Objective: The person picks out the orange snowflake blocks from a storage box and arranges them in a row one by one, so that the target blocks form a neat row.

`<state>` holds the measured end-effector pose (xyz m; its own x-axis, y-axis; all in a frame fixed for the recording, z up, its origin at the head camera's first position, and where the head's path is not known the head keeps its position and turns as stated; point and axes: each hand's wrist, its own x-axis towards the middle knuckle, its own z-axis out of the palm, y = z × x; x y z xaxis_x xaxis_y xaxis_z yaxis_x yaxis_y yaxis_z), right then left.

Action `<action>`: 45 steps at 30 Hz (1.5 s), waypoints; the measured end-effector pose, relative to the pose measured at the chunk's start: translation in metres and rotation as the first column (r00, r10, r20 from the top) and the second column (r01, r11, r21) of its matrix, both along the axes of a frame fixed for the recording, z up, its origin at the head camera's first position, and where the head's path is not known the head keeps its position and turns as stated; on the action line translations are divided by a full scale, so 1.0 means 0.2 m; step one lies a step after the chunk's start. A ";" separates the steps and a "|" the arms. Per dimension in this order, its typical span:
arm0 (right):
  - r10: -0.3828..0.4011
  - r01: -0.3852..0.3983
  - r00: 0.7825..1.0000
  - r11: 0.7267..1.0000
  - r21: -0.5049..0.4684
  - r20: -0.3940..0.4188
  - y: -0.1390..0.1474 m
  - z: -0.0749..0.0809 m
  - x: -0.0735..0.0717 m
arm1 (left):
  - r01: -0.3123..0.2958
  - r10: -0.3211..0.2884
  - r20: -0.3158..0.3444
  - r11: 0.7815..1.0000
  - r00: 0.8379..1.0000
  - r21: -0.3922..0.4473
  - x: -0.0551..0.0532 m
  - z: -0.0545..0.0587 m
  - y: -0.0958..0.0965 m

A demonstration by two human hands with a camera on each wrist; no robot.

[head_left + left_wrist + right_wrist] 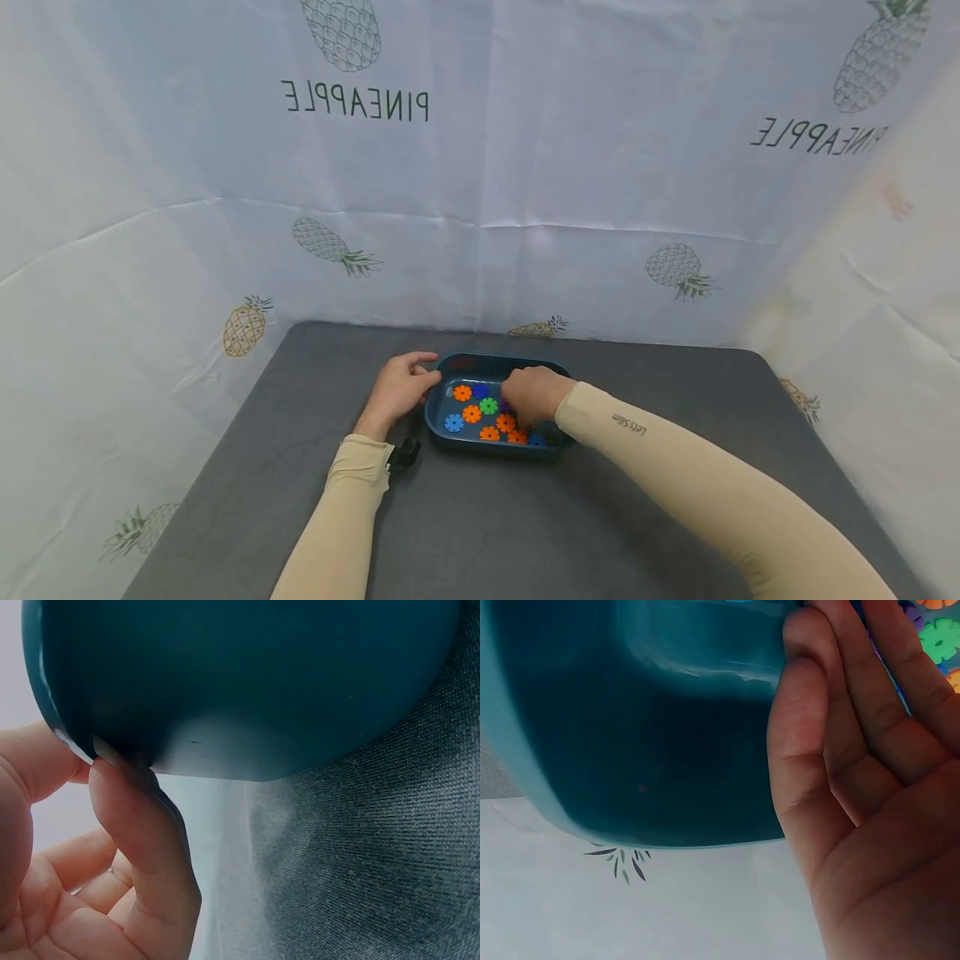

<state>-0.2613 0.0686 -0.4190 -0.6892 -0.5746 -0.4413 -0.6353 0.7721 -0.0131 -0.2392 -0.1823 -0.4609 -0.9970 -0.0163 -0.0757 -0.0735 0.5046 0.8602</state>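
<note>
Right wrist view dim, soft.

Before me: dark grey table (480, 525), far corners rounded. Pale cloth (600, 167) behind its far edge and along both sides. I note mirrored lettering (355, 100), PINEAPPLE, twice; gold pineapple print (244, 329) just outside far left corner.

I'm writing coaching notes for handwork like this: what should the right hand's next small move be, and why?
Probably, the right hand should pinch the notched, round orange plastic piece beside it. That hand is inside the glossy dark-teal oblong tray, close to the piece, and the left hand pinches the tray's rim, which should steady it. Whether the right fingers already hold something is unclear.
</note>
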 end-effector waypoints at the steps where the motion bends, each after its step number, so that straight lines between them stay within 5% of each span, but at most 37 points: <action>1: -0.003 0.003 1.000 1.000 -0.001 0.000 0.00 0.00 0.00 | -0.001 0.001 0.002 1.000 1.000 -0.003 0.00 0.00 0.00; 9: -0.031 0.031 1.000 1.000 -0.005 0.004 0.01 0.01 0.01 | -0.009 0.009 0.011 1.000 1.000 0.004 0.00 0.00 0.02; 23: -0.138 0.146 0.980 0.988 -0.041 0.145 0.04 0.00 -0.02 | -0.006 0.006 0.016 1.000 1.000 0.029 0.01 -0.01 0.04; 45: -0.105 0.137 0.983 0.967 -0.216 0.152 0.13 0.21 -0.03 | 0.010 -0.012 0.019 0.995 1.000 0.101 0.00 -0.03 0.00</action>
